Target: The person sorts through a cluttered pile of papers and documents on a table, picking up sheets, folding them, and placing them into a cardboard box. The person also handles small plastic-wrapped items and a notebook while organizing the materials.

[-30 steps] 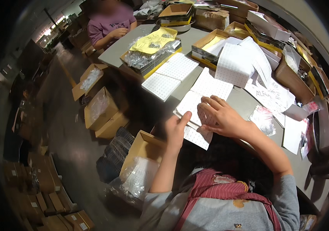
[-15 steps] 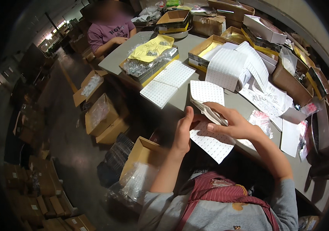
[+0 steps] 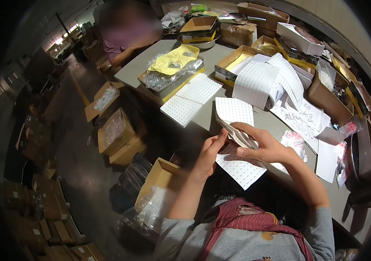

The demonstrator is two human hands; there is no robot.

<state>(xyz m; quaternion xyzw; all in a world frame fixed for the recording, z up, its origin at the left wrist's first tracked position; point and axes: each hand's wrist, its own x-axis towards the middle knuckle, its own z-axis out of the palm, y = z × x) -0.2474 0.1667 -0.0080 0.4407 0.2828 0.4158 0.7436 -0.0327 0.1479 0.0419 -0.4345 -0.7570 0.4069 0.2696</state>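
Note:
Between my hands, at the table's near edge, is a folded bundle of white label sheets with rows of small dark print. One flap of the bundle stands up at the far side and another hangs toward my lap. My right hand grips the folded middle from the right, thumb on the near side and fingers over the top. From the left, my left hand pinches the bundle's edge with its thumb up; its other fingers are partly hidden behind the paper.
Flat printed sheets lie left of the bundle, beside a box of clear bags under yellow paper. A draped label strip hangs over an open box. Cartons stand on the floor. A co-worker sits across the table.
My left thumb has come in against the bundle's edge, where it stood slightly apart before. The co-worker has leaned forward over the table. The whole view has shifted a little.

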